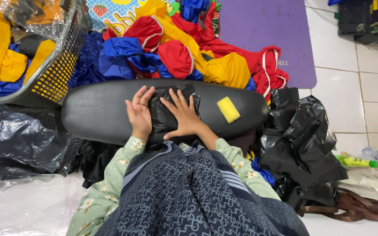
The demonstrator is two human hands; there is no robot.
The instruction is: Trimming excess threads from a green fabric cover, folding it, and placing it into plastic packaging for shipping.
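Hands first, since the head view puts them at the centre of the frame. Our left hand (139,114) lies flat on the left part of a black plastic bag (171,114), fingers straight and close together, pointing toward the top of the frame. Our right hand (184,117) presses on the same bag from the right, fingers spread wide, palm down. Neither hand curls around anything; both rest open on the glossy plastic (it looks folded into a small packet, though we cannot tell what is inside).

That bag sits in the middle of a long black oval board (97,114), which runs across the centre of the frame from left to right. On the board, to the right of our right hand and apart from it, lies a yellow sponge (228,109).

Above the board, at the top centre, is a heap of red, blue and yellow cloth (176,52). At the upper left stands a grey mesh basket (64,57) with more yellow and blue fabric inside. A purple mat (263,30) covers the white tiled floor at the upper right. More crumpled black bags (307,140) pile up at the right edge of the board, and a green bottle (357,162) lies at the far right.
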